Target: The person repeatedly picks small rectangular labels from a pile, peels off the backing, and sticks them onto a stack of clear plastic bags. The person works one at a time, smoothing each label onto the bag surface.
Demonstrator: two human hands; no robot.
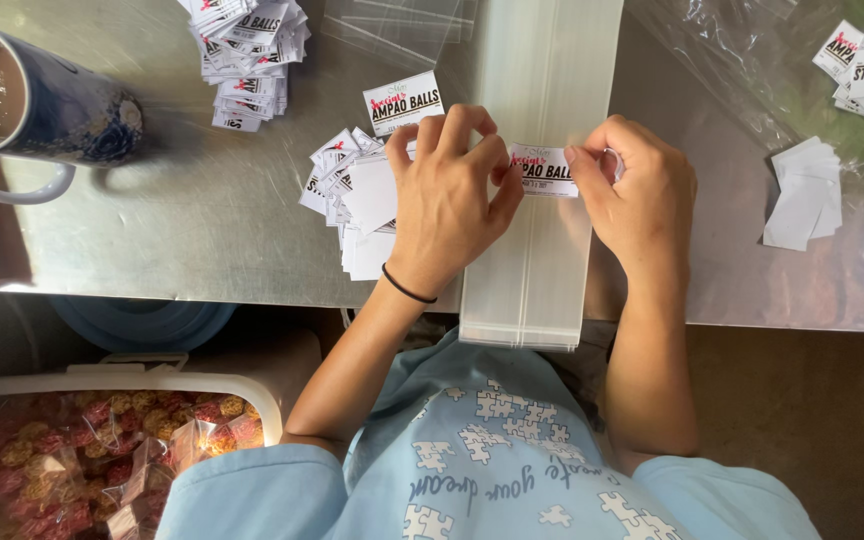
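A small white rectangular label point(544, 170) with dark and red print sits at the picture's centre, pinched at each end by the fingers of the left hand point(449, 195) and right hand point(635, 190), over a stack of clear plastic bags point(537, 270) on the grey surface point(202, 220). A loose heap of similar labels point(352, 200) lies at nine o'clock of it, another pile point(247, 55) at ten o'clock, and blank white slips point(804, 195) at three o'clock.

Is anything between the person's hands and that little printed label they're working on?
Nothing visible. The left hand and right hand both pinch the label directly, above the stack of clear bags.
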